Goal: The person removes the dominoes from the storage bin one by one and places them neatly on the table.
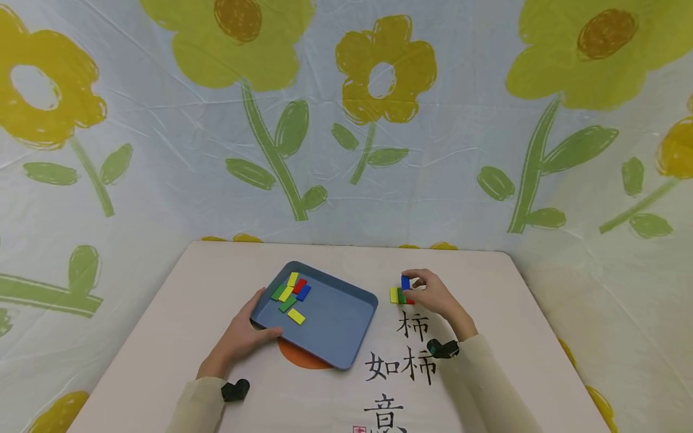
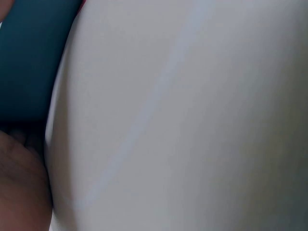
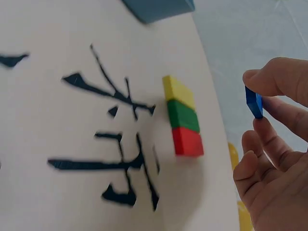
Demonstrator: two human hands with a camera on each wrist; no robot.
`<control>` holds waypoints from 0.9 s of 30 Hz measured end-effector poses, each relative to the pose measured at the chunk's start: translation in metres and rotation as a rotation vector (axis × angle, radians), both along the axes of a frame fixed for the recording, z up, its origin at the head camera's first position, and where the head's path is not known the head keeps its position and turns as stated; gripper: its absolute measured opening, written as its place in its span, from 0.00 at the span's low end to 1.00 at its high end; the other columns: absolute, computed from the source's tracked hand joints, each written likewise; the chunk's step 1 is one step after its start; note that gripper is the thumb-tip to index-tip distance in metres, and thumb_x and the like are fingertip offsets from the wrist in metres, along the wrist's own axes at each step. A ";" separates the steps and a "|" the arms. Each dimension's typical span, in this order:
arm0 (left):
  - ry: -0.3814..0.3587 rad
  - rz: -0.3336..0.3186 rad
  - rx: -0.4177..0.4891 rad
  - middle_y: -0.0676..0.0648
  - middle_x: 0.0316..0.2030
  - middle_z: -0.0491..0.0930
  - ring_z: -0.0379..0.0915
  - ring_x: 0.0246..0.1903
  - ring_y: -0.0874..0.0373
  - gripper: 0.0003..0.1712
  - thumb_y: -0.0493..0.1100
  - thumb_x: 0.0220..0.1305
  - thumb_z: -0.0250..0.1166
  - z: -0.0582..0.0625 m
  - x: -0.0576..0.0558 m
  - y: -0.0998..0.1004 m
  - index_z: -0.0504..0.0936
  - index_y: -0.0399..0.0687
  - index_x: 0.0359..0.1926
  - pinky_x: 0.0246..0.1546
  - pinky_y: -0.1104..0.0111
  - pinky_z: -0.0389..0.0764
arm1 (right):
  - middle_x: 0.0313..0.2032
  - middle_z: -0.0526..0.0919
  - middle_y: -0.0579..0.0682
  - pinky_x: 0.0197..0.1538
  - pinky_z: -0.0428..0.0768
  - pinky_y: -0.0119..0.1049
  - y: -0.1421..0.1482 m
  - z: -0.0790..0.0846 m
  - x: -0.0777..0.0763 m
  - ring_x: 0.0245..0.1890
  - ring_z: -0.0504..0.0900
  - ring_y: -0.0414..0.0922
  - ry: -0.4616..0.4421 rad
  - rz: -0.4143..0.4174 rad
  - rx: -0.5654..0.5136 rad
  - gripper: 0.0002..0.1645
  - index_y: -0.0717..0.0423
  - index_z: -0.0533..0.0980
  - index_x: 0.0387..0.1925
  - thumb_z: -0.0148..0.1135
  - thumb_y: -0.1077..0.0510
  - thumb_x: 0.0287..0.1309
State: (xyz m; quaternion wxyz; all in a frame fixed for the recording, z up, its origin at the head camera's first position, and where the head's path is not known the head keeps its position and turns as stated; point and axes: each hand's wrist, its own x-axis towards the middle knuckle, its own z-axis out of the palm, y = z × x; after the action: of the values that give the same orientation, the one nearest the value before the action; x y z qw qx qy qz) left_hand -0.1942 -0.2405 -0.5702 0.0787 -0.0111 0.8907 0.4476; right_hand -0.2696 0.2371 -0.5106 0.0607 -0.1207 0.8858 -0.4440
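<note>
Thumb and fingers of my right hand (image 1: 433, 296) pinch a small blue block (image 1: 405, 282), held by its ends. In the right wrist view this blue block (image 3: 254, 102) stands apart from a row of yellow (image 3: 178, 92), green (image 3: 183, 116) and red (image 3: 188, 141) blocks, which lie side by side on the table. My left hand (image 1: 240, 331) grips the left corner of a blue-grey tray (image 1: 330, 343), thumb at its near rim and fingers along its left side. Several yellow (image 1: 296, 316), green (image 1: 287, 302), red (image 1: 299, 286) and blue (image 1: 304, 293) blocks lie in the tray's left part.
Black brush characters (image 1: 414, 364) are printed on the pale table cover (image 1: 287, 397), in front of the block row. An orange printed shape (image 1: 303, 356) shows from under the tray. A flower-patterned curtain (image 1: 433, 198) closes off the back and sides.
</note>
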 end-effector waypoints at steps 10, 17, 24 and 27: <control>0.002 -0.004 -0.009 0.42 0.82 0.46 0.44 0.80 0.37 0.70 0.67 0.51 0.77 0.001 -0.001 0.000 0.42 0.62 0.84 0.75 0.34 0.52 | 0.61 0.76 0.62 0.51 0.80 0.47 0.022 -0.020 0.006 0.56 0.75 0.57 -0.066 -0.067 0.052 0.30 0.60 0.77 0.64 0.70 0.59 0.61; 0.005 -0.003 -0.010 0.41 0.82 0.47 0.45 0.80 0.36 0.70 0.67 0.51 0.77 0.000 -0.001 0.000 0.43 0.61 0.84 0.74 0.34 0.54 | 0.53 0.77 0.61 0.52 0.78 0.46 0.027 -0.034 0.007 0.49 0.75 0.53 -0.082 -0.089 0.098 0.32 0.59 0.76 0.65 0.71 0.60 0.58; 0.008 0.004 -0.001 0.42 0.82 0.47 0.45 0.80 0.36 0.70 0.67 0.51 0.77 0.000 -0.001 0.001 0.43 0.62 0.84 0.75 0.34 0.53 | 0.52 0.76 0.61 0.48 0.78 0.42 0.028 -0.037 0.005 0.45 0.75 0.52 -0.070 -0.115 0.126 0.33 0.60 0.75 0.66 0.70 0.60 0.59; 0.003 0.005 -0.002 0.41 0.82 0.47 0.45 0.80 0.36 0.70 0.67 0.51 0.77 0.000 0.000 0.001 0.43 0.61 0.84 0.75 0.34 0.53 | 0.50 0.75 0.61 0.44 0.75 0.41 0.027 -0.038 0.005 0.43 0.74 0.51 -0.053 -0.113 0.144 0.32 0.63 0.75 0.66 0.70 0.62 0.60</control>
State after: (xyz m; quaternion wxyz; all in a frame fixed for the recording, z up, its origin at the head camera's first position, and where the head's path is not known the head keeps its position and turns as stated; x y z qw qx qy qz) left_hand -0.1945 -0.2399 -0.5705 0.0760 -0.0128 0.8912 0.4471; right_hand -0.2647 0.2646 -0.5486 0.0676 -0.0542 0.9189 -0.3848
